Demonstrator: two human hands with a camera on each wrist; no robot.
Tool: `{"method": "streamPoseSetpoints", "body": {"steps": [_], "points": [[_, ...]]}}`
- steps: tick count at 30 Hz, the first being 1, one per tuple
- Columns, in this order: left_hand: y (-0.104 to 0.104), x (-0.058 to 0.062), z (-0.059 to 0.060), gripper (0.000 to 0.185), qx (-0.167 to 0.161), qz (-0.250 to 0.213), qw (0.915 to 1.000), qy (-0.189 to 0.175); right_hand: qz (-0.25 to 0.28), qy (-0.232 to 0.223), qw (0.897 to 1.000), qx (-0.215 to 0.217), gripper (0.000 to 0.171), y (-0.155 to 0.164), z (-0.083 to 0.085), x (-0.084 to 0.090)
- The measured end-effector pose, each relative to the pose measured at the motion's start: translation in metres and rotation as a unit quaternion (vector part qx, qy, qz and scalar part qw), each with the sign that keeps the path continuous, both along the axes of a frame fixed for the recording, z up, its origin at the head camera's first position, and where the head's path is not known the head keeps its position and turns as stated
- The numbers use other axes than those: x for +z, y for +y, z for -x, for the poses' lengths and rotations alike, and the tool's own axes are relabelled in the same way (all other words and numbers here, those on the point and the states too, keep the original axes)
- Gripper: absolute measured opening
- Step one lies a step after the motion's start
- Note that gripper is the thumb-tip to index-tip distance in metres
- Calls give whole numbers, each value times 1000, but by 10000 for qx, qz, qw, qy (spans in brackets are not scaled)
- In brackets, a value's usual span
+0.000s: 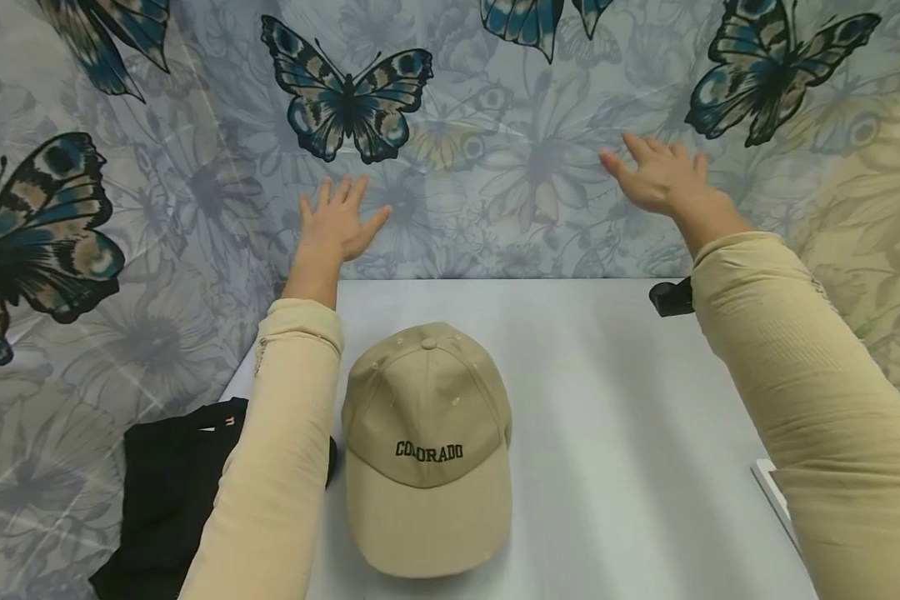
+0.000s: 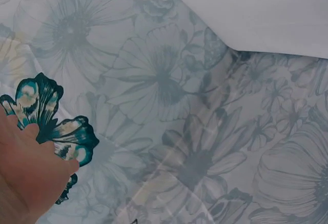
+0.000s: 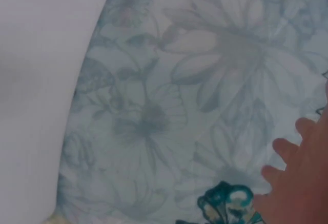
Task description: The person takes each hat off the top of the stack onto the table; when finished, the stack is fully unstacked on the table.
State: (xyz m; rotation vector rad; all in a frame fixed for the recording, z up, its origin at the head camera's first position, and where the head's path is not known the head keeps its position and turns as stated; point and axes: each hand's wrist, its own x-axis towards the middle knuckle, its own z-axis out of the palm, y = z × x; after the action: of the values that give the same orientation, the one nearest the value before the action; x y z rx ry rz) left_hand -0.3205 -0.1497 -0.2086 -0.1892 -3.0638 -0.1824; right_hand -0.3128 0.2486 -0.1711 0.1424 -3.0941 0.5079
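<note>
Both arms are stretched out over the pale grey desk (image 1: 615,433), and neither hand holds anything. The left hand (image 1: 339,223), upper middle of the head view, has its fingers straight and slightly fanned, palm toward the butterfly-and-flower printed backdrop cloth (image 1: 495,158). The right hand (image 1: 658,177), upper right of centre, is flat too, fingers loosely spread, thumb off to the side. Whether either palm touches the cloth or only hovers just before it, I cannot tell. The wrist views show only cloth, a strip of desk and the edge of each hand.

The beige cotton baseball cap lettered COLORADO (image 1: 427,450) sits at lower centre, crown toward the cloth, brim toward the person, just beside the left sleeve and well apart from both hands. A crumpled black garment (image 1: 168,492) lies at lower left, partly under that forearm. A small black clip-like object (image 1: 671,297) peeks out behind the right sleeve, and a white flat edge (image 1: 771,487) shows at lower right.

The hands look posed open rather than working. To do this well, keep the fingers straight and both hands in plain view. If the cap comes next, lower the left forearm clear of its crown so it does not get nudged.
</note>
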Motion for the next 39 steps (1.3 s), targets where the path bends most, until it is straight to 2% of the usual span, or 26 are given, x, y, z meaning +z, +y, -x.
{"method": "streamPoseSetpoints", "body": {"steps": [4,7,10,14,16,20,22,26,29,33,35,37,39], "points": [[-6,4,-4,73,-120,-356,9993,26,1041,-158,9939,327,74,2,-5,2],[-11,7,-8,73,-257,-858,9960,-5,2070,-259,9765,537,76,4,-9,1],[-17,7,-13,72,-490,-1661,9847,-200,2899,-347,9540,680,79,6,-12,0],[-26,6,-20,72,-750,-2758,9565,-581,3807,-631,9185,865,80,9,-16,-6],[-31,6,-24,73,-776,-3157,9428,-744,4332,-864,8923,927,80,9,-18,-9],[-40,4,-32,76,-652,-3712,9210,-986,5160,-1304,8399,1068,79,10,-23,-16],[-43,2,-37,78,-600,-3893,9129,-1075,5468,-1509,8158,1127,78,11,-27,-21],[-46,-6,-50,76,-554,-4091,9036,-1141,5829,-1829,7814,1268,76,11,-32,-33],[-50,-13,-63,76,-523,-4292,8931,-1245,6055,-2032,7571,1372,69,8,-34,-42],[-56,-22,-80,76,-495,-4693,8687,-1506,6378,-2285,7199,1511,57,4,-35,-54],[-61,-27,-89,76,-500,-4871,8567,-1619,6454,-2394,7073,1608,54,2,-35,-59],[-65,-32,-97,78,-491,-5031,8452,-1736,6456,-2492,7013,1711,53,0,-36,-65],[-70,-37,-104,80,-486,-5121,8383,-1806,6404,-2582,7002,1817,53,-3,-36,-70]]}}
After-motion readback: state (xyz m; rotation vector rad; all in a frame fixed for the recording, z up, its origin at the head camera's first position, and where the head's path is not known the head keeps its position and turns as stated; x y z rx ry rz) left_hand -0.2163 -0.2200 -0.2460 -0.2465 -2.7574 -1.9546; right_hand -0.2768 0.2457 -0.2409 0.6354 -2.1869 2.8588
